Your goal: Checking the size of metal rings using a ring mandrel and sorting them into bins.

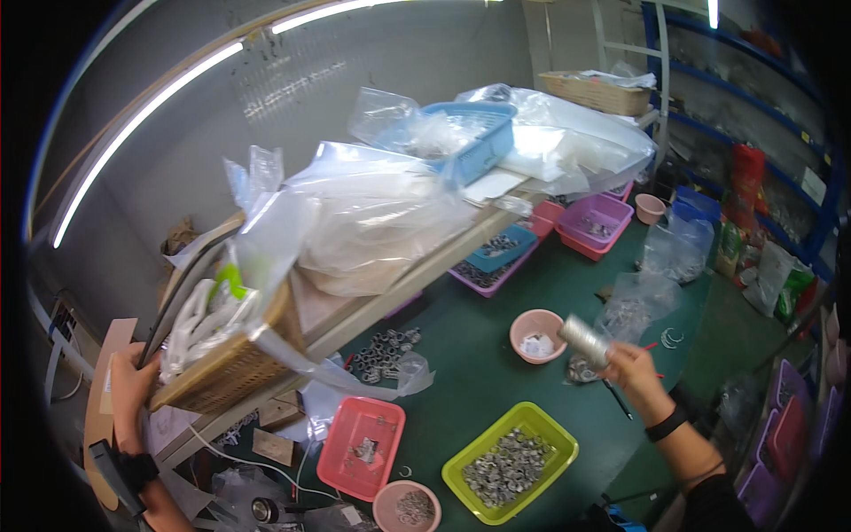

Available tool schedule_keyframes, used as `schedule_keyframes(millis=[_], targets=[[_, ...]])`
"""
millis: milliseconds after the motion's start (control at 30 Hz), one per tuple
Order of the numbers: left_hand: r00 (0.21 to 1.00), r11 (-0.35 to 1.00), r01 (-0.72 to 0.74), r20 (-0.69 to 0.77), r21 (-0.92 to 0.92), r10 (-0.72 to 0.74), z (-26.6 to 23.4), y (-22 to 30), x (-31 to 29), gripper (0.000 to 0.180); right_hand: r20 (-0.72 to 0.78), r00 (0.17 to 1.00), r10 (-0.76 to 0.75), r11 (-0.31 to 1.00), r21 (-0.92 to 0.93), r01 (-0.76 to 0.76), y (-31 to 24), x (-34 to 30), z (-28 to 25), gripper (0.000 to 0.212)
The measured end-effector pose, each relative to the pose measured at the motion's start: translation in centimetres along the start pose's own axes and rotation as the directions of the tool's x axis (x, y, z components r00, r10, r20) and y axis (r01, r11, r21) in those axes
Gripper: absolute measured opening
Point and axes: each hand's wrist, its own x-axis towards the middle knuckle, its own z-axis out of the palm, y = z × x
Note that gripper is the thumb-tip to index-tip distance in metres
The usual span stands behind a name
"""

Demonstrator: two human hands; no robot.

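Observation:
My right hand [631,374] is closed around the lower end of a pale, shiny roll [585,340], blurred by motion, above the green table. Close by are a pink bowl [537,337] with something white in it and a clear bag of small metal parts [582,369]. Raised at the far left, my left hand [133,377] is between a brown cardboard piece [99,408] and a tan woven basket [235,355]. A black cable [164,319] runs up beside it. The left fingers are blurred and partly hidden, so their grip cannot be made out.
On the green table [443,372] stand a yellow-green tray [510,465] of metal parts, a red tray [362,443] and a small pink bowl [406,507]. A raised shelf [355,328] crosses above, loaded with plastic bags [381,230] and a blue basket [483,151].

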Motion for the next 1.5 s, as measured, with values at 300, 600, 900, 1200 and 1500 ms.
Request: schedule_keyframes(millis=[300, 600, 900, 1200, 1500], targets=[[0.998, 0.87, 0.052, -0.04, 0.491, -0.037, -0.6, 3.6, -2.2, 0.018, -0.356, 0.928, 0.11, 0.9, -0.361, -0.245, 25.1, -3.8, -10.3, 0.027], [0.831, 0.922, 0.151, -0.551, 0.358, 0.078, -0.9, 3.2, -3.2, 0.027, -0.223, 0.973, 0.06, 0.337, -0.913, -0.23, 25.3, -0.5, -8.9, 0.042], [0.624, 0.982, 0.19, -0.77, -0.018, -0.135, 1.4, 1.0, -1.2, 0.02, 0.85, -0.181, -0.495, 0.273, 0.35, 0.896, -16.7, -2.6, 31.8, 0.02], [0.622, 0.983, 0.07, -0.763, -0.167, -0.174, 1.6, 2.3, -0.7, 0.018, 0.887, -0.001, 0.461, -0.134, 0.07, 0.989, -10.9, -2.3, 51.7, 0.057], [0.652, 0.992, 0.052, -0.749, -0.112, -0.119, 1.5, 2.0, -0.9, 0.018, 0.962, -0.181, 0.203, -0.366, 0.246, 0.898, -10.6, -0.8, 52.2, 0.026]])
